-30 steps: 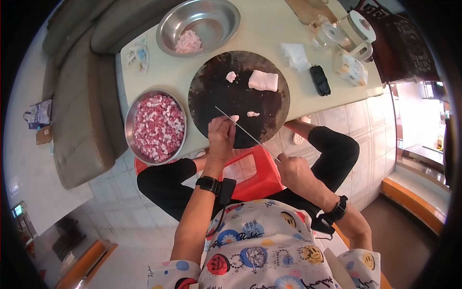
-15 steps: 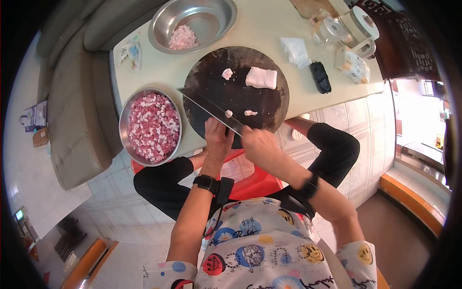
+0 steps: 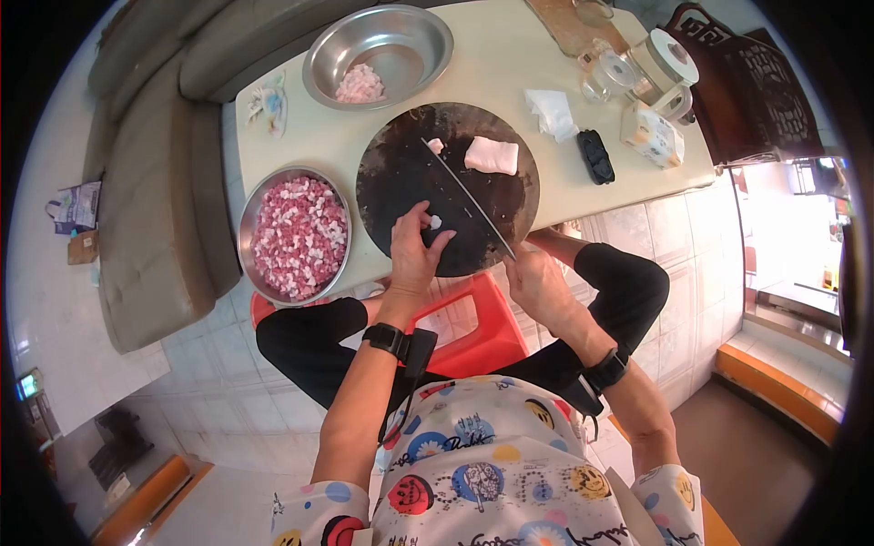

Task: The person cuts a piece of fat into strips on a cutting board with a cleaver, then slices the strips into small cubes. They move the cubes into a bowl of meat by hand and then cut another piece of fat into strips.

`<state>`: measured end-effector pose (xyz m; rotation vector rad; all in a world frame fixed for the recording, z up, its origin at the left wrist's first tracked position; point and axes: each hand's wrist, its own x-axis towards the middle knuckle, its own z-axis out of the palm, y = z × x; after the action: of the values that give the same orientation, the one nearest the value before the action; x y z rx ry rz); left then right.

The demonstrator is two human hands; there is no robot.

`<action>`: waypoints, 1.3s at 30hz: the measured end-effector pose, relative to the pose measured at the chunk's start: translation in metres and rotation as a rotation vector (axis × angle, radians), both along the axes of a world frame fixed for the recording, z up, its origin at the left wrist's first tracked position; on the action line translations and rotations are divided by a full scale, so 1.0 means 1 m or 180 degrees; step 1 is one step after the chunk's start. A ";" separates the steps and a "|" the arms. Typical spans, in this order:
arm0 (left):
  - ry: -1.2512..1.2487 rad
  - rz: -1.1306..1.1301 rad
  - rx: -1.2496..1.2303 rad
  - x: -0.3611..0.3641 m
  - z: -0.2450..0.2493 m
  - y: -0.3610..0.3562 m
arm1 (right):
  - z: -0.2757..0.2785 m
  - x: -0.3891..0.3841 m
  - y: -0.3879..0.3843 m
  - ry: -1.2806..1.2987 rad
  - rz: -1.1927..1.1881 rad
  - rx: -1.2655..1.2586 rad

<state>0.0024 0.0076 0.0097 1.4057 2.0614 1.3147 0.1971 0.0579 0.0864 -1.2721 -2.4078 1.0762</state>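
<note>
On the board [image 3: 401,173] my left hand [image 3: 414,250] pinches 1 fat bit [image 3: 435,221], my right hand [image 3: 539,284] grips the knife [image 3: 469,198]; 1 bowl [image 3: 244,238] is full, 1 slab [image 3: 492,155] is uncut.

Diagonal knife [image 3: 469,200] split the board [image 3: 396,177], bare patch left of it was open, meat bowl [image 3: 294,235] hemmed left edge, fat slab [image 3: 492,155] blocked upper right.

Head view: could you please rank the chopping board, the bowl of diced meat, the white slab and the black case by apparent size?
1. Chopping board
2. Bowl of diced meat
3. White slab and black case: about alike, so unranked.
</note>
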 end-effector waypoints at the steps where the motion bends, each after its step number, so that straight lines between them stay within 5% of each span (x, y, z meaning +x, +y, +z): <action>1: 0.0019 -0.0003 0.0007 -0.003 0.003 0.000 | 0.000 0.000 -0.002 0.0019 -0.0003 0.0007; 9: 0.0626 -0.0891 -0.0410 -0.025 0.007 0.008 | 0.014 0.008 -0.022 0.0001 -0.0065 -0.0214; 13: 0.0796 -0.0719 -0.0503 -0.023 0.011 0.014 | 0.015 0.020 -0.024 0.0111 -0.0328 -0.0233; 15: 0.0584 -0.0445 -0.1006 -0.017 0.014 0.018 | 0.016 0.029 -0.024 0.0198 -0.0574 -0.0391; 19: -0.0096 -0.0331 -0.0713 0.004 0.007 0.036 | 0.026 0.041 -0.023 0.0084 -0.0766 -0.0457; 21: 0.0480 -0.0638 -0.0264 0.019 0.007 0.045 | 0.024 0.047 -0.023 0.0170 -0.0817 -0.0327; 27: 0.1176 -0.0941 -0.0737 0.038 0.006 0.055 | 0.029 0.056 -0.023 0.0116 -0.1075 -0.0765; 31: -0.0321 0.0069 -0.0789 0.012 -0.006 0.071 | 0.025 0.061 -0.021 0.0260 -0.1050 -0.0699; 33: -0.1816 0.0405 -0.0529 -0.015 -0.013 0.084 | 0.029 0.061 -0.017 0.0239 -0.1114 -0.0927; 36: -0.1605 0.0582 -0.0393 -0.039 -0.006 0.102 | 0.025 0.058 -0.012 0.0365 -0.1055 -0.0991; 38: 0.0086 0.0570 -0.0419 -0.044 0.003 0.112 | 0.026 0.050 -0.006 0.0394 -0.1022 -0.1025; 39: 0.0086 0.0562 -0.0424 -0.045 0.000 0.115 | 0.027 0.046 -0.004 0.0409 -0.0986 -0.1054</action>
<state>-0.0426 0.1223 0.0099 1.2154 2.2896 1.2034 0.2430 0.0544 0.1132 -1.5584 -1.9119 1.4458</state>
